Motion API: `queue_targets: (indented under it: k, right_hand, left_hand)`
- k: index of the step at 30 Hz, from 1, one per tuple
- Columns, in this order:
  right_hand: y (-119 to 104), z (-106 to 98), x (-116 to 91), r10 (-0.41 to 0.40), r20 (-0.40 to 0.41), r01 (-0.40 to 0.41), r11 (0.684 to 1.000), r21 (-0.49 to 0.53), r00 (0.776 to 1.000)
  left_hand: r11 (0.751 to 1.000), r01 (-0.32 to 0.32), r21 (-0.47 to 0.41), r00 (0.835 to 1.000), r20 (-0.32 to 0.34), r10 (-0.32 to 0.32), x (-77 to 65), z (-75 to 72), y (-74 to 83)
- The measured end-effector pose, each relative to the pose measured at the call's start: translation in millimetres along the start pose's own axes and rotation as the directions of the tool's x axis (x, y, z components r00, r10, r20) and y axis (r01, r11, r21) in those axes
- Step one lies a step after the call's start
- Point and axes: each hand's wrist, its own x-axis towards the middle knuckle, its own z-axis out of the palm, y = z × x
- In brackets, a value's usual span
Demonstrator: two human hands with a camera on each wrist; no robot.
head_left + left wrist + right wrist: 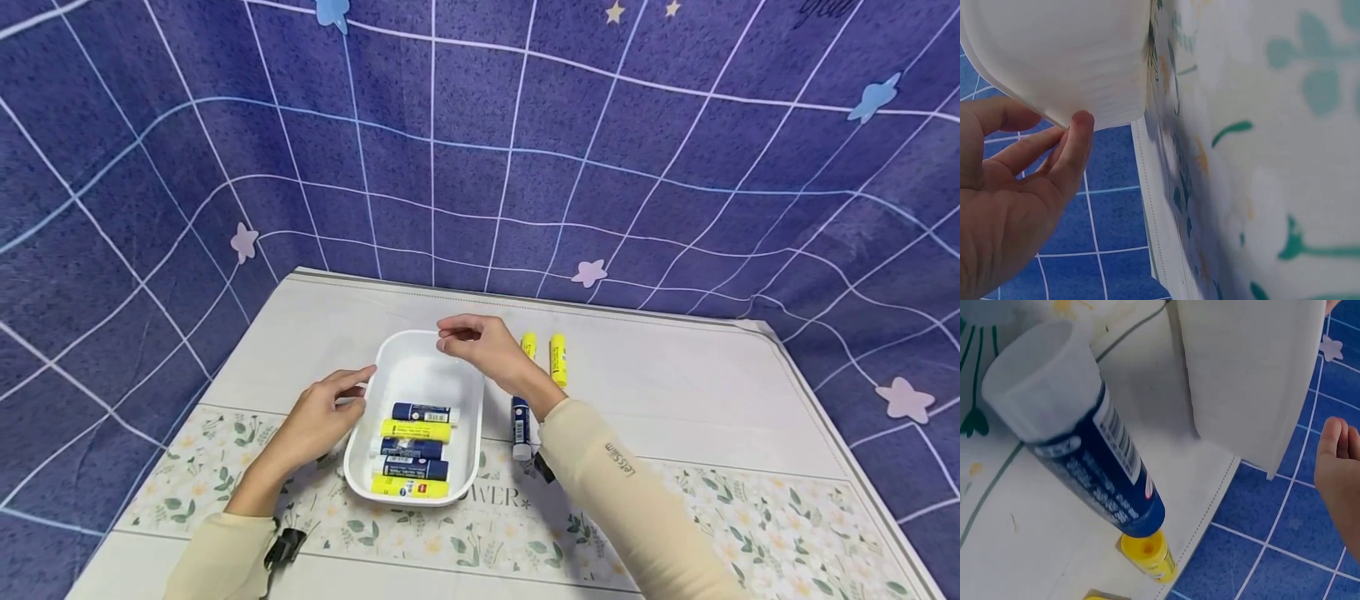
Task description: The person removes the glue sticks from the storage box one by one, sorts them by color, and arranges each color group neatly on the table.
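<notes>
A white plastic tub point(431, 371) holds a row of glue sticks, three blue ones point(412, 468) and two yellow ones point(416, 430). At its left rim is my left hand point(318, 421), fingertips touching the edge; the left wrist view shows them against the tub's outer wall point(1085, 50). My right hand point(491, 350) hovers by the far right corner, fingers loosely bent with nothing between them. In the right wrist view that hand point(1342, 469) is apart from the tub. Under the right forearm lies a blue glue stick point(521, 425) with a whitish cap.
Two yellow glue sticks, one partly hidden point(529, 345) and one to its right point(558, 360), lie beyond the right forearm. A flower-printed cloth point(750, 400) covers the table. Behind it hangs a dark blue gridded curtain point(480, 192).
</notes>
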Motion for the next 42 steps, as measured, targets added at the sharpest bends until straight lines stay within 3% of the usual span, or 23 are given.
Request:
queue_targets:
  k: [7, 14, 26, 35, 42]
  right_hand:
    - [4.6, 11.1, 2.8, 0.012, 0.122, -0.007, 0.999, -0.041, 0.992]
    - [9.5, 19.2, 5.4, 0.047, 0.248, -0.014, 0.991, -0.131, 0.968]
    - [9.9, 26.5, 10.0, 0.099, 0.361, -0.002, 0.966, -0.26, 0.927]
    - [10.6, 29.3, 12.6, 0.161, 0.403, 0.003, 0.927, -0.375, 0.901]
    - [10.0, 36.1, 15.7, 0.215, 0.42, 0.042, 0.85, -0.525, 0.882]
  left_hand:
    - [1.0, -0.019, 0.003, 1.0, -0.006, 0.019, 0.8, 0.7, -0.7]
    - [1.0, -0.005, 0.012, 1.0, -0.007, 0.005, 0.9, 1.6, 0.0]
    - [1.0, -0.01, -0.004, 1.0, 0.0, 0.01, 0.3, 0.7, 0.6]
    - [1.0, -0.008, 0.002, 1.0, 0.003, 0.008, 0.0, 0.3, 2.5]
    - [1.0, 0.0, -0.012, 1.0, 0.012, 0.0, -0.9, 0.0, 1.1]
